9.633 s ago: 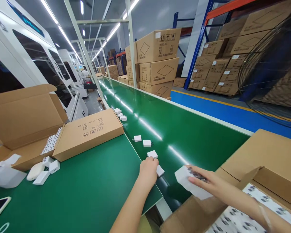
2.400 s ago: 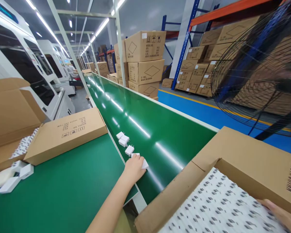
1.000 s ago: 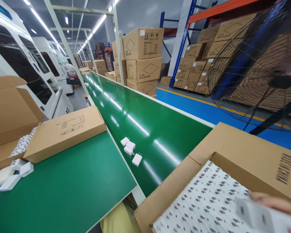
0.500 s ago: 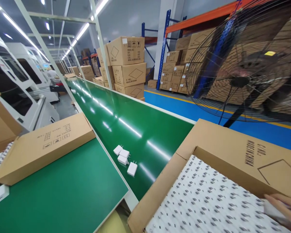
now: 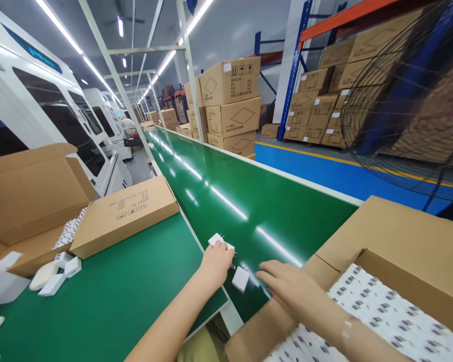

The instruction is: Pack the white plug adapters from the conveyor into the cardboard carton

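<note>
While the long green conveyor belt (image 5: 249,201) runs from the upper middle of the frame down to the lower middle, a green desk (image 5: 109,296) fills the lower left beside it. At the lower right sits a big open cardboard box (image 5: 403,241), its inside packed with rows of white chargers (image 5: 385,311). On the desk at the left lies a flat closed carton (image 5: 124,216), touching a second open box (image 5: 30,191) behind it. Stacked cartons (image 5: 230,100) stand beyond the belt in the upper middle, and a wire fan guard (image 5: 407,90) covers the upper right.

Near the belt's edge, at lower centre, the left hand (image 5: 216,261) rests with fingers curled down over a small cluster of white plug adapters (image 5: 221,241), touching them. Just beside it, the right hand (image 5: 287,289) reaches flat and open across the box's corner, its fingertips near a single white adapter (image 5: 240,278) lying on the belt, though whether they touch it I cannot tell. A few loose adapters (image 5: 60,271) lie at the far left of the desk.
</note>
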A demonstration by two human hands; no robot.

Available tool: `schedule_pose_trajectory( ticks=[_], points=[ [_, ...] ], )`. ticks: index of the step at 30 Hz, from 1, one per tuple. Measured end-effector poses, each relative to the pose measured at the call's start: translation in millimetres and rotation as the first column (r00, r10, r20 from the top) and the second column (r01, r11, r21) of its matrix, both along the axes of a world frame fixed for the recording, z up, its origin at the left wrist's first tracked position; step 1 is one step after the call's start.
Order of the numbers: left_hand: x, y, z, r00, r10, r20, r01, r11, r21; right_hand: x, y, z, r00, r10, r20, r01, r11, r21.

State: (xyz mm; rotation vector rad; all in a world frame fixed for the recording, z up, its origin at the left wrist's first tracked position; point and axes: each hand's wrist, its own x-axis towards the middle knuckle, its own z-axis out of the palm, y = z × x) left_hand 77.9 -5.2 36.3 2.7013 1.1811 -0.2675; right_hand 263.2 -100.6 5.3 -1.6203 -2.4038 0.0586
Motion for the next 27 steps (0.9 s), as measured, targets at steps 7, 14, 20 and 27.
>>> schedule_pose_trajectory(
  ticks=[7,14,20,27],
  points=[
    [-1,32,-5.9,0.997,0.061,0.04,-0.063,0.997,0.047,-49,33,-8.8,0.992,0.1,0.072,-0.09,0.988,-0.129],
    [9,49,-2.0,0.956,0.286,-0.07,-0.286,0.958,0.019,-51,54,-8.0,0.961,-0.262,0.088,0.272,0.952,-0.14],
    [34,37,-23.8,0.955,0.274,-0.118,-0.28,0.959,-0.042,-60,62,-15.7,0.94,-0.301,0.162,0.333,0.911,-0.241],
    [16,45,-27.8,0.979,0.204,-0.027,-0.205,0.969,-0.138,-25,64,-0.6,0.917,-0.301,0.263,0.384,0.847,-0.367]
  ],
)
